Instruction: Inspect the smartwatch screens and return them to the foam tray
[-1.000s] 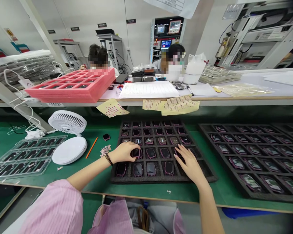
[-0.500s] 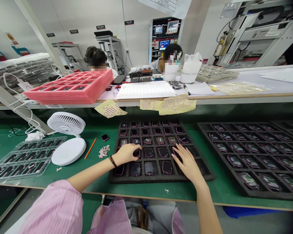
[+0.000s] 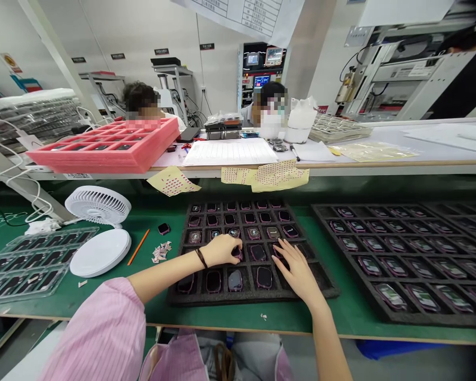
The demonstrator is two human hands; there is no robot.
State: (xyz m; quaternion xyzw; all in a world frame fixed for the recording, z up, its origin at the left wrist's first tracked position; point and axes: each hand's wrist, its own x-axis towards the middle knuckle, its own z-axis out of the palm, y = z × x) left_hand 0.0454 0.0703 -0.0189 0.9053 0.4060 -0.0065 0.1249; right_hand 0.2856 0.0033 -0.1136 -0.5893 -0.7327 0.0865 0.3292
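A black foam tray (image 3: 238, 297) with rows of compartments lies in front of me, holding several dark watch faces with purplish rims. My left hand (image 3: 224, 250) reaches into a compartment in the fourth row from the back, its thumb and fingers closed on a watch face (image 3: 237, 253) that they partly hide. My right hand (image 3: 295, 264) rests palm down with fingers spread over the right part of the same tray, partly covering the compartments there. Between the two hands, another watch face (image 3: 257, 252) sits in its compartment.
A second foam tray (image 3: 371, 296) of watch faces lies at right. At left are a white fan (image 3: 101, 253), an orange stick (image 3: 138, 247), small paper pieces (image 3: 161, 252), a loose watch face (image 3: 164, 228) and a clear tray (image 3: 59, 280). A pink foam tray (image 3: 138, 159) sits on the shelf; two people are behind.
My left hand has moved one compartment to the right along the row. My right hand stays spread over the tray. The camera view has shifted slightly.
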